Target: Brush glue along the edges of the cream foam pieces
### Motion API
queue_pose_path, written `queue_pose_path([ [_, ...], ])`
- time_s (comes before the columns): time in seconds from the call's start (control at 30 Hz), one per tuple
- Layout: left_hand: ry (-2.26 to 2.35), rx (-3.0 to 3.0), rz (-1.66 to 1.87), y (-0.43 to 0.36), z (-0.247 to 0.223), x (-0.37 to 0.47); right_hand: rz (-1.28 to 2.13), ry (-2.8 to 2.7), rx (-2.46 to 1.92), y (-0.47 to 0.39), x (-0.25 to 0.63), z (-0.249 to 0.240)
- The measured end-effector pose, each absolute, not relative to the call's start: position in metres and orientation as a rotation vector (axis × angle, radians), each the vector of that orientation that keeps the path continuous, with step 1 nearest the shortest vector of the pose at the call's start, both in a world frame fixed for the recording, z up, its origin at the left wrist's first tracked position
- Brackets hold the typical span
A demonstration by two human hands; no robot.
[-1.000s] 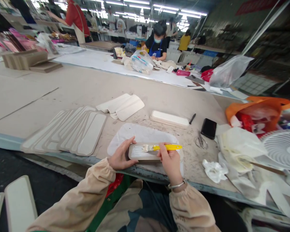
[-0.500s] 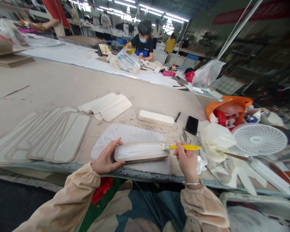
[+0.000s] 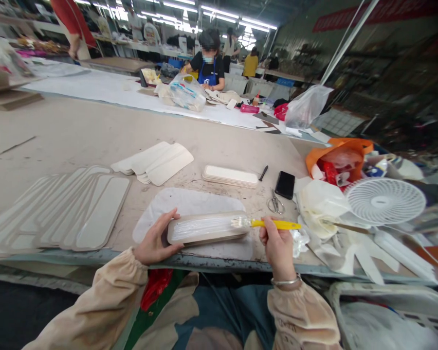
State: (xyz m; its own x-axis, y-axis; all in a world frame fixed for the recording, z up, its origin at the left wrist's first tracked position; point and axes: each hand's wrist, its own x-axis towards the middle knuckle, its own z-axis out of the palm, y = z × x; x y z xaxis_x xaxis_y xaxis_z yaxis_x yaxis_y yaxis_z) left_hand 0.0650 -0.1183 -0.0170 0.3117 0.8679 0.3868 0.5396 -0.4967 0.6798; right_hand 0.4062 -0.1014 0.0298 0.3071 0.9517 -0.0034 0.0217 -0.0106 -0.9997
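Note:
A long, round-cornered panel (image 3: 204, 235) with a grey-beige border lies on top of a short stack on the table in front of me. Wet-looking white streaks run along its middle. My left hand (image 3: 158, 239) grips the stack's left end, fingers on the far side and thumb at the near edge. In my right hand (image 3: 277, 243) is a paintbrush (image 3: 273, 224) with a yellow handle, held nearly level. Its whitish bristles rest on the panel near the right end. A white sheet (image 3: 190, 198) lies beneath the stack.
Fanned bordered panels (image 3: 102, 211) lie left; plain pale pieces (image 3: 170, 163) and a narrow stack (image 3: 230, 176) lie behind. Scissors (image 3: 276, 203), a phone (image 3: 285, 184), a whitish container (image 3: 321, 204) and a white fan (image 3: 385, 201) stand right. A person (image 3: 209, 68) works across the table.
The bristles have shifted slightly left along the panel and look more spread. My left hand keeps its hold on the stack. The whole view has shifted a little.

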Motion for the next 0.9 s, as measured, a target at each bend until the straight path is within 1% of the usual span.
queue_pose_path([
  [0.1,1.260,2.163,1.032,-0.118,-0.017,0.065,1.113,-1.032,-1.282,-0.108,0.382,0.025],
  [0.2,1.265,2.161,1.035,-0.118,-0.019,0.064,1.145,-1.187,-1.327,-0.111,0.371,0.026],
  [0.37,1.252,2.168,1.033,-0.117,-0.020,0.063,0.825,-1.346,-1.575,-0.106,0.400,0.033],
  [0.43,1.247,2.168,1.029,-0.116,-0.020,0.062,0.697,-1.329,-1.666,-0.104,0.417,0.036],
  [0.5,1.259,2.159,1.020,-0.117,-0.020,0.062,0.646,-1.257,-1.701,-0.102,0.430,0.038],
  [0.57,1.266,2.131,1.017,-0.119,-0.020,0.061,0.694,-1.092,-1.626,-0.102,0.436,0.040],
  [0.73,1.282,1.984,1.135,-0.118,-0.019,0.059,0.895,-0.632,-1.149,-0.098,0.442,0.041],
  [0.8,1.439,1.923,1.175,-0.105,-0.014,0.053,0.960,-0.549,-1.014,-0.095,0.446,0.039],
  [0.9,1.767,1.958,1.201,-0.068,-0.001,0.035,1.039,-0.468,-0.930,-0.090,0.453,0.034],
])
